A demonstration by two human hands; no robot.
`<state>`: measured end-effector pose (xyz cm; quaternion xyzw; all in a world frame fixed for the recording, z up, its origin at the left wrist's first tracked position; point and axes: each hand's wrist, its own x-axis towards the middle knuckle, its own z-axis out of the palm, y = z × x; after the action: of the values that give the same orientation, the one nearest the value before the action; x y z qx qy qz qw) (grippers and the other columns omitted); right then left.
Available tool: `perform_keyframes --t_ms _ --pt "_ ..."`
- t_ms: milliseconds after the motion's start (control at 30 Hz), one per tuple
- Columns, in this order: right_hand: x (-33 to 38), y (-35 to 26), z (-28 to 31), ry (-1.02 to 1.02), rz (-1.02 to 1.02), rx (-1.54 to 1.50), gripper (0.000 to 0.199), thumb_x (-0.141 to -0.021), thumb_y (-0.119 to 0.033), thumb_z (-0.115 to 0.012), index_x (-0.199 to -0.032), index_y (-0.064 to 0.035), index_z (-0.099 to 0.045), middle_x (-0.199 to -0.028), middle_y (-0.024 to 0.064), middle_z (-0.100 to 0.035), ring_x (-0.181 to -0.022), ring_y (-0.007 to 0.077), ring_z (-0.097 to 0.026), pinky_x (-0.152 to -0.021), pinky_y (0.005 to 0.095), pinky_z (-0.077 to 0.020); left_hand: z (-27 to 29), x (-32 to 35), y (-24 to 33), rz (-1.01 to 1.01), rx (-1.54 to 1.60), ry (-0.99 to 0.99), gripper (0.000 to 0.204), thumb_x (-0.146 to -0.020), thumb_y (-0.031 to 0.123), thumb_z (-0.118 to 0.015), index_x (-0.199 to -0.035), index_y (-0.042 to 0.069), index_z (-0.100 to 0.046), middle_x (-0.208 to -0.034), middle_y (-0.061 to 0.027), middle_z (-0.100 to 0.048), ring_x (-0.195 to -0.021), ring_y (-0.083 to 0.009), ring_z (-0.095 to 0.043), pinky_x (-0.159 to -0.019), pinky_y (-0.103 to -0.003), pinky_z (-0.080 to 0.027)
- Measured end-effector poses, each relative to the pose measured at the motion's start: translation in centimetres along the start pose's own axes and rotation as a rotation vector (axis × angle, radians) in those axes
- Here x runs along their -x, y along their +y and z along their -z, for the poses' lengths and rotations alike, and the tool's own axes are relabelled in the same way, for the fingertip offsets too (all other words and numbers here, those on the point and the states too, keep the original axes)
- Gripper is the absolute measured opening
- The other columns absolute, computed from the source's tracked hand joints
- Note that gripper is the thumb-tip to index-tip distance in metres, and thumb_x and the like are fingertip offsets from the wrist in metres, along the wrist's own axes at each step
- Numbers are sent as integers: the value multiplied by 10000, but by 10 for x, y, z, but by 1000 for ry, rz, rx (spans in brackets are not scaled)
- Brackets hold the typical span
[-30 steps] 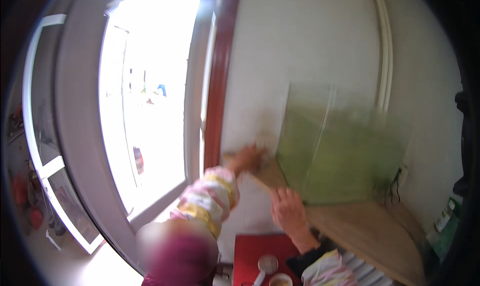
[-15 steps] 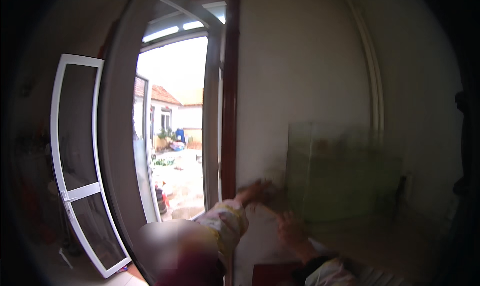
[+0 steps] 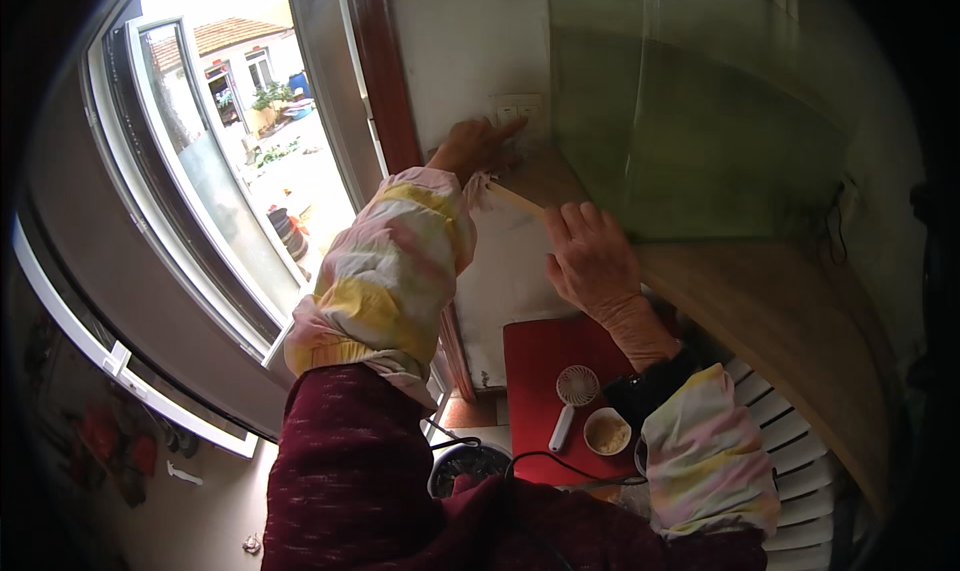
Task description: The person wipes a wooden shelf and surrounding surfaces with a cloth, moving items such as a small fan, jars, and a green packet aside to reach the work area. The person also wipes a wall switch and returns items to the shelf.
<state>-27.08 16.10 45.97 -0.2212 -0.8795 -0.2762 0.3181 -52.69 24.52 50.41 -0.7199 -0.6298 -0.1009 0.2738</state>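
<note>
My left hand [image 3: 474,148] reaches to the wall beside the door frame. Its index finger is stretched out onto a white light switch [image 3: 517,111], touching it or very close. The other fingers are in shadow, and I see nothing held. Lower and to the right, my right hand [image 3: 598,267] lies with fingers extended on the pale front edge of a wooden shelf [image 3: 780,306]. It grips nothing that I can see. A ragged whitish scrap [image 3: 480,187] hangs at the shelf's end, below my left wrist.
A greenish glass tank [image 3: 690,141] stands on the shelf. Below, a red surface [image 3: 540,356] carries a white handheld fan [image 3: 573,396] and a cup [image 3: 607,432] with pale contents. A dark bin [image 3: 468,468] and white slats [image 3: 795,441] sit nearby. At left, a glazed door [image 3: 205,156] opens onto a yard.
My view has tipped downward, bringing the red surface, fan and cup into sight. The left hand, blurred near the wall before, now has its finger at the switch. The right hand stays at the shelf edge.
</note>
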Motion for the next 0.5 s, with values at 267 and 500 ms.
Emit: perform_keyframes --t_ms 267,500 --pt "1 2 1 32 17 32 489 -634 -239 -688 -1041 -20 -527 -876 53 -486 -846 179 -468 -740 300 -399 2 -21 8 100 -50 -172 730 -816 503 -551 -1431 320 -202 -900 -203 -640 -823 -343 -639 -712 -440 -498" --pt "1 2 -1 28 17 47 471 -649 -255 -669 -1030 -14 -532 -873 49 -489 -842 171 -464 -739 290 -385 -7 -23 3 41 -33 -25 704 -767 462 -574 -1388 263 -308 -780 -176 -645 -723 -329 -645 -649 -434 -496"
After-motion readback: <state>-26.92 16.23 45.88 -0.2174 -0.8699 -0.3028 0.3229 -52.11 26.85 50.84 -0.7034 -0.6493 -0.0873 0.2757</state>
